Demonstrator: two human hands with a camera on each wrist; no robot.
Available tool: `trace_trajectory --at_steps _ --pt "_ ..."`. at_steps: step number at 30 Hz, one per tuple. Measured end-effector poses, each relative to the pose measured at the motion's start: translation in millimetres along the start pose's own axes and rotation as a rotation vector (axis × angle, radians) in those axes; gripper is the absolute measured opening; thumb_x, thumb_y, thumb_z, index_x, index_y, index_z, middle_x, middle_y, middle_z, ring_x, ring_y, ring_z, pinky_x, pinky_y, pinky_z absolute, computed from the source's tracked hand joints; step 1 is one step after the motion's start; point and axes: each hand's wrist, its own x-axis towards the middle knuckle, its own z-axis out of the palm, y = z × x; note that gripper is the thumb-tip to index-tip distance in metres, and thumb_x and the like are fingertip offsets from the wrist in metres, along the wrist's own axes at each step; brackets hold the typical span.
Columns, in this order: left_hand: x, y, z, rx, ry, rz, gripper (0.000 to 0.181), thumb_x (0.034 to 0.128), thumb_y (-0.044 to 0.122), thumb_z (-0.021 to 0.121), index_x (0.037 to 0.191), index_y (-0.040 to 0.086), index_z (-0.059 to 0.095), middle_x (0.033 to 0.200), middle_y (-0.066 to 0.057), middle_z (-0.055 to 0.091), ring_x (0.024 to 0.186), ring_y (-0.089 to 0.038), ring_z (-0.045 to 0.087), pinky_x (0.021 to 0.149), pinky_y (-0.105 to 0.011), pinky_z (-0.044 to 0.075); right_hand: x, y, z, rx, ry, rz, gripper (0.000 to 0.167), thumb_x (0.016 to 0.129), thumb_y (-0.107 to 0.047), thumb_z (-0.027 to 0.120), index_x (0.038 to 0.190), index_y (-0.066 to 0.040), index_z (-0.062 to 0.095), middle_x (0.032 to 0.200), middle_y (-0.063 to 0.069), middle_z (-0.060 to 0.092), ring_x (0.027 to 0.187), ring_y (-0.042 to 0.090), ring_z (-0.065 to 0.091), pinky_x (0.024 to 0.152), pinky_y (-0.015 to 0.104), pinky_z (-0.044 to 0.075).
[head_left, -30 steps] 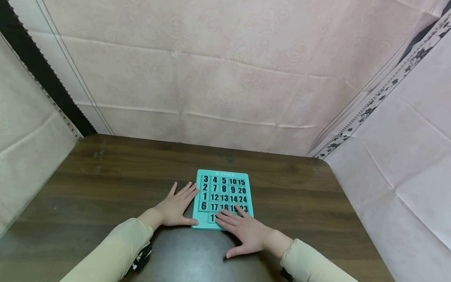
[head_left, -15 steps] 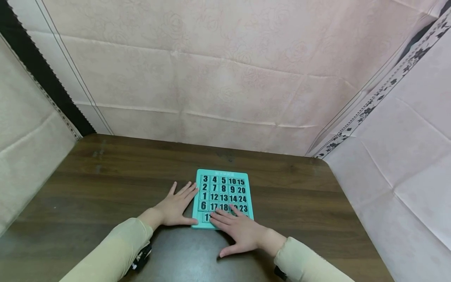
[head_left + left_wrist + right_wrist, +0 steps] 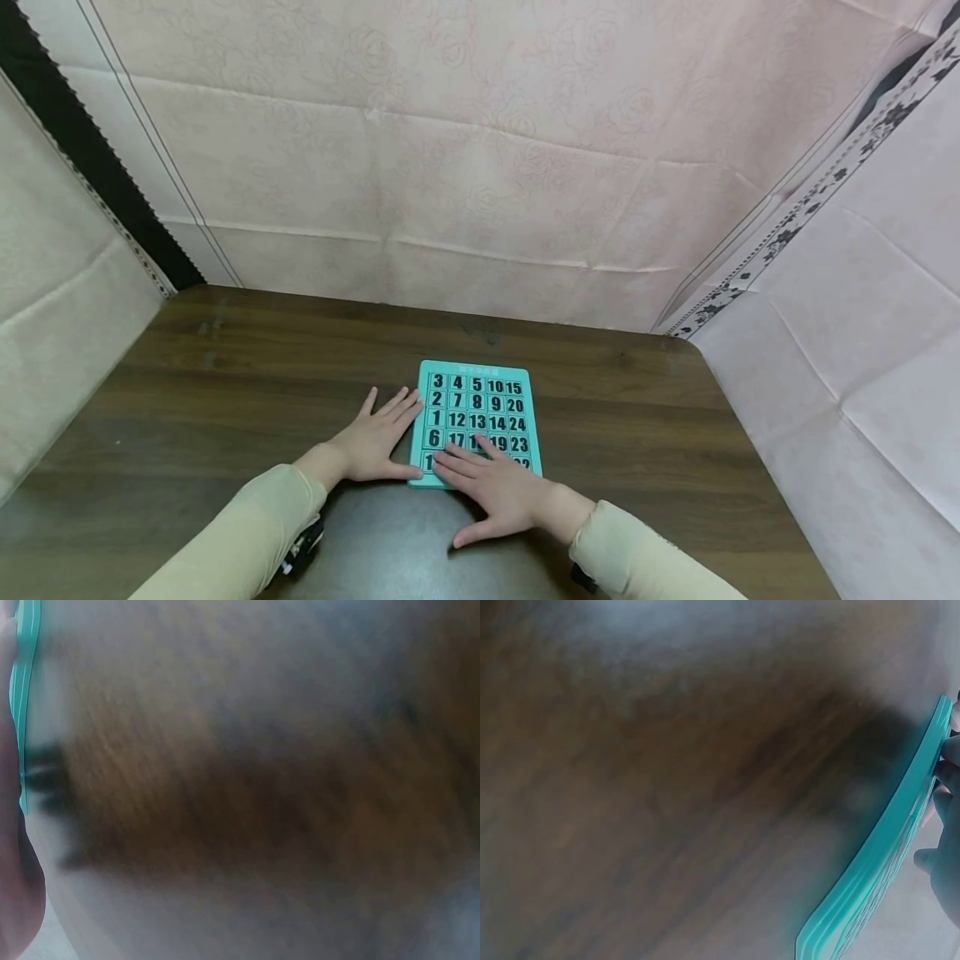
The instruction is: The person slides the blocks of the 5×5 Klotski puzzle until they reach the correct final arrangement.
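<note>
A turquoise number slide puzzle (image 3: 477,402) lies flat on the brown table, its black-numbered tiles in rows. My left hand (image 3: 375,440) is spread along its left side, fingertips at the edge and thumb at the lower left corner. Across the bottom row lie the straight fingers of my right hand (image 3: 498,490), hiding most of that row and part of the one above; its thumb points down over the table. The left wrist view catches only a sliver of the puzzle's edge (image 3: 27,667). In the right wrist view, fingers (image 3: 946,855) show beside the puzzle's rim (image 3: 900,817).
The wooden table (image 3: 247,367) surrounds the puzzle. Behind it hangs a pale pink cloth (image 3: 465,183), with white cloth sheets at the left (image 3: 60,275) and right (image 3: 862,350). A dark device (image 3: 303,546) sits at the left wrist.
My right hand has slid left along the bottom row. The leftmost tile there has shifted left into the corner space, and a tile shows at the row's right end. My left hand stays put.
</note>
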Motion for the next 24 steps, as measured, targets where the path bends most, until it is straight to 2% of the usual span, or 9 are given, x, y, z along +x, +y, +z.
trace_trajectory --at_steps 10,18,24 --pt "-0.7 0.9 -1.9 -0.002 -0.005 -0.005 0.101 0.0781 0.072 0.051 0.149 0.006 0.023 0.157 -0.013 0.017 0.145 -0.031 0.013 0.111 -0.064 0.004 -11.9 6.6 -4.8 -0.009 0.039 0.024 0.088 0.086 -0.068 0.041 0.152 -0.016 0.016 0.158 -0.001 0.016 0.146 0.017 0.012 0.115 0.052 0.015" --pt "-0.4 1.3 -1.3 -0.004 0.001 0.001 0.101 0.0776 0.072 0.051 0.149 0.007 0.022 0.157 -0.012 0.017 0.145 -0.03 0.013 0.111 -0.064 0.004 -42.0 23.4 0.3 0.116 0.067 0.111 0.088 0.085 -0.062 0.05 0.151 -0.015 0.018 0.158 0.0 0.016 0.146 0.021 0.012 0.115 0.055 0.01" --pt "-0.7 0.2 -0.8 -0.006 0.001 0.001 0.102 0.0774 0.073 0.052 0.149 0.007 0.022 0.157 -0.012 0.016 0.145 -0.03 0.013 0.111 -0.063 0.003 -64.2 31.4 8.7 0.14 0.1 0.134 0.089 0.083 -0.06 0.054 0.151 -0.013 0.02 0.157 0.002 0.019 0.146 0.023 0.015 0.114 0.056 0.01"
